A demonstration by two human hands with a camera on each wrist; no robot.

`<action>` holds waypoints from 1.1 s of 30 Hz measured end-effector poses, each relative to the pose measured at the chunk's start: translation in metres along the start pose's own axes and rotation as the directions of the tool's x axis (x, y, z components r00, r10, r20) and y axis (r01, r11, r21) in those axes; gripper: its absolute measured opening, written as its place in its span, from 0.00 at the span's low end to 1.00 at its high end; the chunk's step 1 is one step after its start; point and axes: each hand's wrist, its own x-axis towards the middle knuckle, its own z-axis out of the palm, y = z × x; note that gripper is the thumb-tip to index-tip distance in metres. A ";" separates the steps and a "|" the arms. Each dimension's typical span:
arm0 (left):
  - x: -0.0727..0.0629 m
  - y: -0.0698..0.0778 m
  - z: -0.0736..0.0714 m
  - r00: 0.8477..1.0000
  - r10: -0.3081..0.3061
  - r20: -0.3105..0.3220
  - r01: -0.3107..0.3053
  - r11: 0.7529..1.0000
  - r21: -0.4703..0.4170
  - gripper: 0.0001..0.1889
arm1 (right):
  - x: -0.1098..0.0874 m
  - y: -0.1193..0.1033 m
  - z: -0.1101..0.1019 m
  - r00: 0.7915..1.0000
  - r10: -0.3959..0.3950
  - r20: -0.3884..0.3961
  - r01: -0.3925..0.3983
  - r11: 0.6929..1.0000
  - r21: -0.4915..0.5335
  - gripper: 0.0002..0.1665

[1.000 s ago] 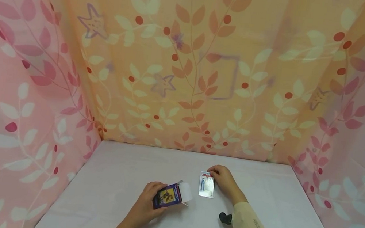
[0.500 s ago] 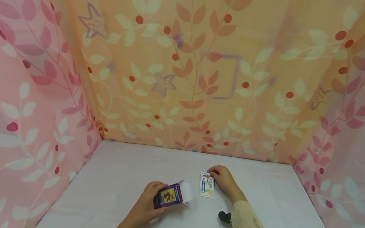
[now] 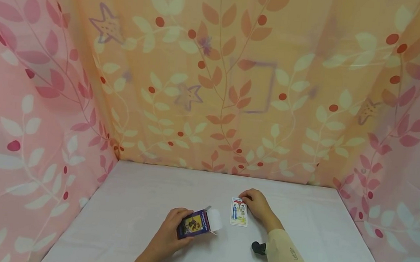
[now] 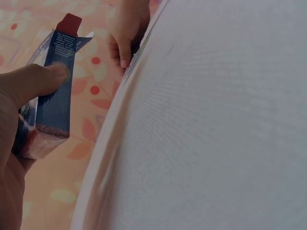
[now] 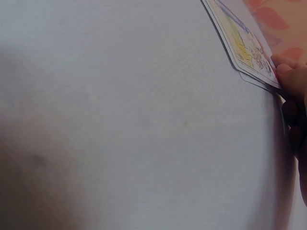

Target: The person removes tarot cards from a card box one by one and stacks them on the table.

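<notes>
My left hand [image 3: 170, 231] grips a dark blue card box [image 3: 192, 225] above the table. Its end flap [image 3: 214, 220] stands open, facing right; the inside is hidden. In the left wrist view, the thumb presses on the narrow side of the box [image 4: 56, 100]. To the right of the box, my right hand [image 3: 259, 204] pinches the far right corner of an illustrated card [image 3: 239, 214]. In the right wrist view, the thumb lies on top of the card [image 5: 247, 43] and the other fingers are below. Another thin edge shows under it, perhaps a second card or a shadow.
A white cloth covers the table [image 3: 143, 192]. Near the right sleeve [image 3: 289, 256] there is a small black object [image 3: 258, 248], apparently on the wrist. Patterned curtains [image 3: 212, 106] enclose the back and both sides of the table.
The bright glare on the card is gone, so its picture shows clearly; its tilt seems to have shifted slightly. Both hands and the box have stayed almost in place.
</notes>
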 end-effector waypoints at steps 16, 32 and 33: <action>0.001 0.000 0.000 1.000 0.016 -0.011 -0.016 1.000 0.001 0.41 | 0.001 0.003 0.002 1.000 0.012 -0.003 -0.012 0.999 -0.030 0.08; 0.000 0.001 -0.002 1.000 -0.014 0.003 0.014 1.000 0.008 0.41 | -0.004 -0.010 -0.002 0.996 0.076 -0.054 -0.072 0.995 0.070 0.07; 0.000 0.001 -0.002 1.000 -0.019 0.005 0.019 1.000 0.008 0.41 | -0.005 -0.011 -0.003 0.996 0.072 -0.059 -0.068 0.995 0.069 0.07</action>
